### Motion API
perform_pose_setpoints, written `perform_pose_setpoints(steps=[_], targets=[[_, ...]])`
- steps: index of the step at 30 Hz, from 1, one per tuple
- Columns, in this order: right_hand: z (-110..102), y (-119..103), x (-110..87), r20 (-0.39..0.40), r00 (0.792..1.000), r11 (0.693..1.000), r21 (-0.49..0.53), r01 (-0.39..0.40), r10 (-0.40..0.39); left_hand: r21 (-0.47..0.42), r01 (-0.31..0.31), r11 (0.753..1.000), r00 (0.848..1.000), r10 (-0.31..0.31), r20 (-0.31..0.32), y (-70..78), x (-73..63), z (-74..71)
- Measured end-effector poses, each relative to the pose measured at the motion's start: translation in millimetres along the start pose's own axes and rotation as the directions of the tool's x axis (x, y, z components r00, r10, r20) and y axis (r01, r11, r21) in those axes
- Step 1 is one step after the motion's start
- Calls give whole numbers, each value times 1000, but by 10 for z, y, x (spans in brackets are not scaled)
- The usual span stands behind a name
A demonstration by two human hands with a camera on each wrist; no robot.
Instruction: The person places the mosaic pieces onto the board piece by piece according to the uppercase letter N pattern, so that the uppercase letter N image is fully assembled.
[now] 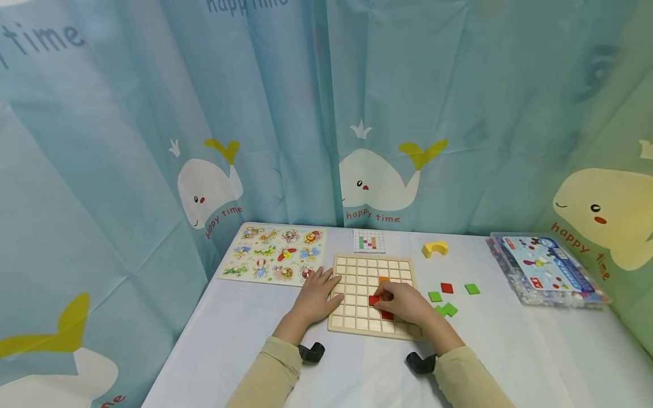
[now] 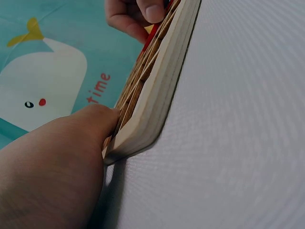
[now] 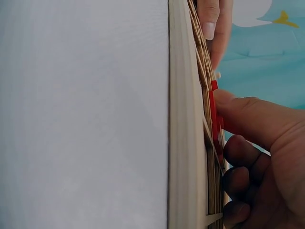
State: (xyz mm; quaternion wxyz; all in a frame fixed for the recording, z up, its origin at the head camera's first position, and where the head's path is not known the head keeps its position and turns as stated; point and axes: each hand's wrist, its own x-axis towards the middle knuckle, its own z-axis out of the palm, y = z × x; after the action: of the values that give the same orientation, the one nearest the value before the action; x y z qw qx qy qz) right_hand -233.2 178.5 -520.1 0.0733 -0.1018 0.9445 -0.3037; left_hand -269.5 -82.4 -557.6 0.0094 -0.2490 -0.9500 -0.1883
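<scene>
A wooden grid board (image 1: pixel 355 301) lies on the table in the head view. My left hand (image 1: pixel 313 297) rests on its left edge, fingers spread and fairly straight; in the left wrist view the thumb (image 2: pixel 97 117) lies along the board's rim. My right hand (image 1: pixel 405 303) is over the right half of the grid, pinching a red square tile (image 1: pixel 374 301) between thumb and forefinger. The right wrist view shows the thumb (image 3: pixel 238 107) against red at the grid. An orange tile (image 1: pixel 384 279) and another red tile (image 1: pixel 387 315) show beside that hand, partly covered by it.
Right of the board lie several green tiles (image 1: pixel 471 289) and a red tile (image 1: pixel 446 288). A pattern card (image 1: pixel 369 241) and a yellow arch block (image 1: pixel 435 249) are behind. An insect puzzle board (image 1: pixel 272 253) is left, a clear plastic box (image 1: pixel 548 269) far right. A curtain (image 1: pixel 285 113) hangs behind the table.
</scene>
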Motion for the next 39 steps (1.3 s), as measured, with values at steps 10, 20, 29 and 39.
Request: perform_pose_setpoints(steps=[10, 20, 29, 39], targets=[[12, -23, 8, 8, 1000, 1000, 16, -24, 24, 6, 1, 1000, 1000, -1, -5, -26, 0, 19], [14, -14, 15, 12, 1000, 1000, 10, -26, 26, 7, 1, 1000, 1000, -1, -3, -26, -3, 19], [0, 9, 5, 14, 1000, 1000, 1, 0, 0, 2, 0, 1000, 1000, 0, -3, -11, -4, 11], [4, -2, 2, 17, 1000, 1000, 24, -6, 6, 0, -2, 1000, 1000, 2, -6, -14, -3, 21]])
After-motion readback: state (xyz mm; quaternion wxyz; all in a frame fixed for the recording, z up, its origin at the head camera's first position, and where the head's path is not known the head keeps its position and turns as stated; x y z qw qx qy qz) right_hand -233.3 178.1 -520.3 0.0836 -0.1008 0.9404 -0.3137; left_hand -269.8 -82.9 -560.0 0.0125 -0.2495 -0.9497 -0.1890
